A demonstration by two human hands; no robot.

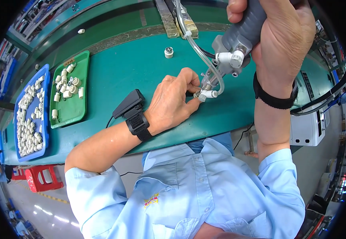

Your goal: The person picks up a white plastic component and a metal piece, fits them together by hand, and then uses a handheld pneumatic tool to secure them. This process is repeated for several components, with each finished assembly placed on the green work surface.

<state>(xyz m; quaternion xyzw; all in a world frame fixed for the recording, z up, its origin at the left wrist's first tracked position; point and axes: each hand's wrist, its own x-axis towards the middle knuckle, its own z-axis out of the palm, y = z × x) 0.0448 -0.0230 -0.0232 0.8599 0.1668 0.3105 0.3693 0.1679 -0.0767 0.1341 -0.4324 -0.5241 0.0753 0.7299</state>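
Note:
My right hand (pixel 286 38) is wrapped round the thick grey handle of a powered screwdriver (pixel 242 30), which points down and to the left. A clear hose (pixel 195 44) runs along the tool to a white fitting (pixel 209 94) near its tip. At that tip my left hand (pixel 173 97) is closed, thumb and forefinger pinching a small piece mostly hidden by the fingers. Farther back on the green table (pixel 113 71) a white cylindrical part (pixel 168 52) stands upright, its dark top showing.
On the left lie a green tray (pixel 67 113) with several white parts and a blue tray (pixel 46 99) heaped with more. A black wedge-shaped device (pixel 129 102) sits beside my left wrist. Bars (pixel 167 20) lie at the back. A red stool (pixel 43 178) stands below left.

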